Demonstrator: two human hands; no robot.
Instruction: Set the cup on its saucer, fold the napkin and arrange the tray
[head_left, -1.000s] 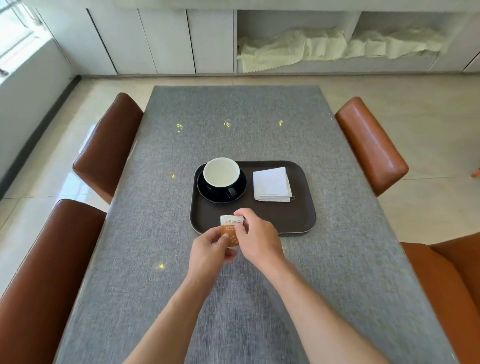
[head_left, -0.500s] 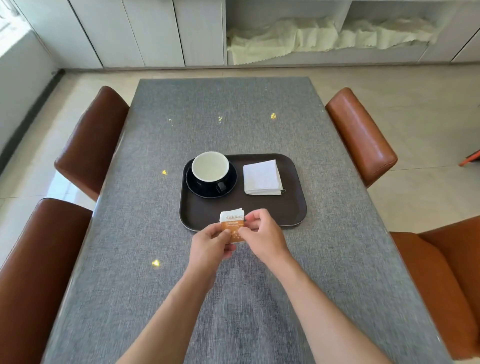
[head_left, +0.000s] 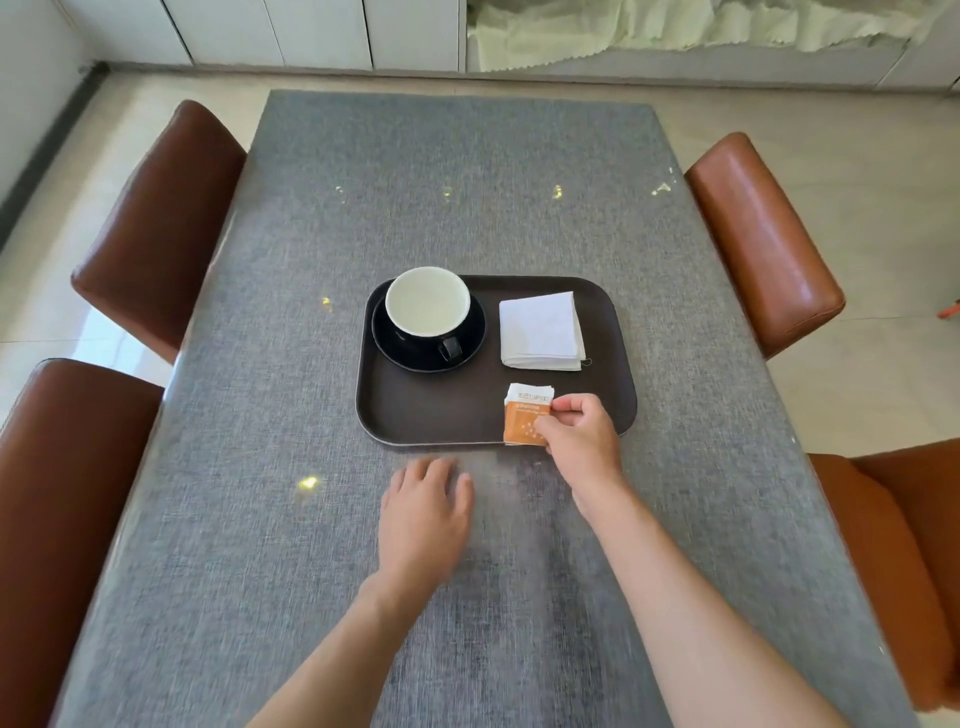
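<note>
A dark brown tray (head_left: 415, 415) lies in the middle of the grey table. On its left part a black cup (head_left: 428, 312) with a white inside stands on a black saucer (head_left: 472, 343), handle toward me. A folded white napkin (head_left: 540, 332) rests on the tray's right part. My right hand (head_left: 579, 431) pinches an orange and white packet (head_left: 524, 413) over the tray's front right area, below the napkin. My left hand (head_left: 423, 512) hovers flat over the table just in front of the tray, fingers apart and holding nothing.
Brown leather chairs stand at both long sides: two on the left (head_left: 156, 228) (head_left: 67, 509), two on the right (head_left: 763, 239) (head_left: 904, 561). The grey table cloth (head_left: 467, 182) stretches beyond the tray. White cabinets with pale cloth (head_left: 675, 31) line the far wall.
My left hand let go of the packet and drew back toward me. My right hand carried the packet to the right, onto the tray's front right area.
</note>
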